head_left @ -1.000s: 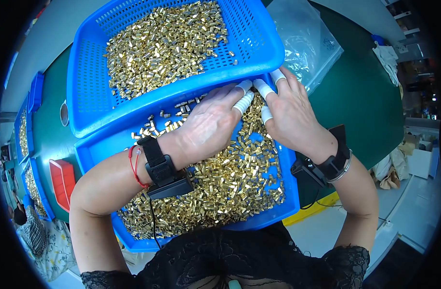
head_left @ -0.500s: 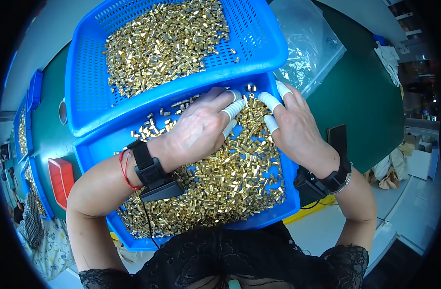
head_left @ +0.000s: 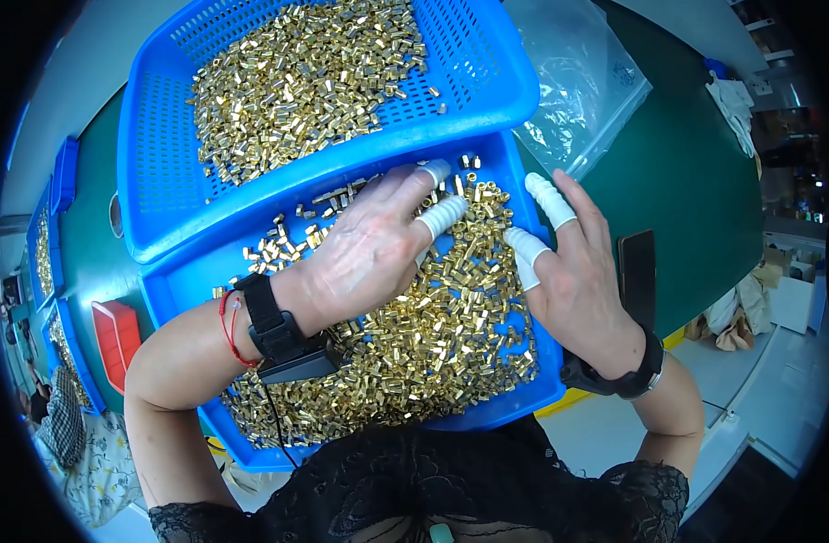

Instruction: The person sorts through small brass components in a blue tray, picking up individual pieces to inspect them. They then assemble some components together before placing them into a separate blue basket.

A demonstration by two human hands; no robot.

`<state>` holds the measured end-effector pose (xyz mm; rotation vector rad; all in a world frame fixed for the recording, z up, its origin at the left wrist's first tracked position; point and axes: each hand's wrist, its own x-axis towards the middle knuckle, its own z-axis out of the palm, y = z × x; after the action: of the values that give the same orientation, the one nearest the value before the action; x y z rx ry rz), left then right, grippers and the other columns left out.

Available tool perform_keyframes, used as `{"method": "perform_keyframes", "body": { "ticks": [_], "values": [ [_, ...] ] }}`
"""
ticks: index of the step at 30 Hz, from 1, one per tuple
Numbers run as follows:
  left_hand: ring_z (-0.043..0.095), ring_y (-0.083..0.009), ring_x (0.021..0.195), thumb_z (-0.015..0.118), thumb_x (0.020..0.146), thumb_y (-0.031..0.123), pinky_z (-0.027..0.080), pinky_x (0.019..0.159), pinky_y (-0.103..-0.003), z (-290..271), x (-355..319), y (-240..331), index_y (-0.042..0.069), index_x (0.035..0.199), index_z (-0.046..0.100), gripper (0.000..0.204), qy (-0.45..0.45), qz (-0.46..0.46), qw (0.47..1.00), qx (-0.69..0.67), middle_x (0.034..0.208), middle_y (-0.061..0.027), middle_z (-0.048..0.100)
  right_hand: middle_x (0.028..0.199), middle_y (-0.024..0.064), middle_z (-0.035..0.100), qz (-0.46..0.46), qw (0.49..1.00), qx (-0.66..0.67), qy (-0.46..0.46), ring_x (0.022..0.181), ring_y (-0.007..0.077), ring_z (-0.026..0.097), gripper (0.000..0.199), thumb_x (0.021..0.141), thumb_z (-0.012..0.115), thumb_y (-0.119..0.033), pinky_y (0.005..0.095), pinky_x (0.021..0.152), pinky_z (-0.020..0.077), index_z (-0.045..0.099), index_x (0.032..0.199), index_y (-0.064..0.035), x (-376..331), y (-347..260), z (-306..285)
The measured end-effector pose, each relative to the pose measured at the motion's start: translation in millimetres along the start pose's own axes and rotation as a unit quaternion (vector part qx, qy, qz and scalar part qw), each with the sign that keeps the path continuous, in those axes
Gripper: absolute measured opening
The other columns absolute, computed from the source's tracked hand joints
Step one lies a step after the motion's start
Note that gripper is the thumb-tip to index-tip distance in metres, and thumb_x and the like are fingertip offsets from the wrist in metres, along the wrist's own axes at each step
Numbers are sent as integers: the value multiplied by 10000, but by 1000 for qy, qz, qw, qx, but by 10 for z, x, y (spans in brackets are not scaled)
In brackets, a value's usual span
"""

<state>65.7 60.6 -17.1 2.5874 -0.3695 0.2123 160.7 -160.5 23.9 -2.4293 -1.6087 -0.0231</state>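
A shallow blue tray (head_left: 174, 288) in front of me holds a great many small brass fittings (head_left: 450, 317). My left hand (head_left: 364, 249) reaches across the tray from the left, white finger cots on its fingers. Its fingers are bent but apart, their tips at the fittings near the far right corner; its thumb is mostly hidden. At the tray's right wall is my right hand (head_left: 577, 271), also in white finger cots. Its fingers are spread and nothing shows between them. A few darker fittings (head_left: 469, 162) lie apart in the far right corner.
A blue perforated basket (head_left: 165, 136) heaped with brass fittings rests against the tray's far side. Beyond the right wall, a clear plastic bag (head_left: 573, 100) and a dark phone (head_left: 636, 271) lie on the green table (head_left: 695, 208). A red bin (head_left: 115, 339) stands at left.
My right hand has drawn back to the right and its fingers have spread, away from the left fingertips. The left hand stays almost in place, its index finger slightly lower.
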Motion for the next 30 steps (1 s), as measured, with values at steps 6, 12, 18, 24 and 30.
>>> {"method": "perform_keyframes", "body": {
  "ticks": [6, 12, 18, 24, 30],
  "values": [
    [508, -400, 1153, 614, 773, 0, 446, 975, -464, -16, 17, 32, 34, 1218, 602, 447, 20, -3, 1000, 13, 1294, -230, 487, 1187, 252, 542, 6, 1000, 3, 17, 1322, 415, 377, 262, 729, 635, -2, 547, 1042, 349, 709, 977, 35, 22, -51, 45],
    [539, -407, 1099, 664, 777, -11, 463, 938, -466, -20, 0, 34, 30, 1179, 616, 407, 21, -8, 1000, 8, 1258, -228, 517, 1319, 231, 488, 20, 998, -31, -41, 1350, 412, 349, 429, 690, 603, 59, 510, 1059, 334, 688, 1107, 6, -24, -22, 14],
    [532, -405, 1108, 681, 774, -1, 462, 934, -462, 12, 3, 25, 16, 1124, 634, 353, 42, -11, 999, -28, 1243, -220, 524, 1337, 224, 475, 5, 1000, 1, 4, 1360, 408, 333, 470, 684, 598, 65, 510, 1066, 322, 685, 1139, -20, 40, -39, 70],
    [530, -403, 1108, 684, 788, 20, 456, 938, -462, 30, 2, 27, -1, 1069, 639, 286, 63, -18, 997, -41, 1224, -212, 533, 1373, 208, 453, -7, 1000, 4, -8, 1373, 402, 315, 508, 673, 594, 74, 509, 1074, 311, 691, 1155, -53, 162, -41, 145],
    [531, -401, 1094, 697, 791, 66, 454, 933, -464, 3, 18, 53, -3, 1039, 644, 263, 41, -41, 998, -35, 1201, -204, 536, 1381, 193, 453, -3, 1000, 3, -18, 1378, 397, 307, 495, 669, 594, 75, 507, 1079, 306, 698, 1137, -46, 150, -10, 153]
  ]
}}
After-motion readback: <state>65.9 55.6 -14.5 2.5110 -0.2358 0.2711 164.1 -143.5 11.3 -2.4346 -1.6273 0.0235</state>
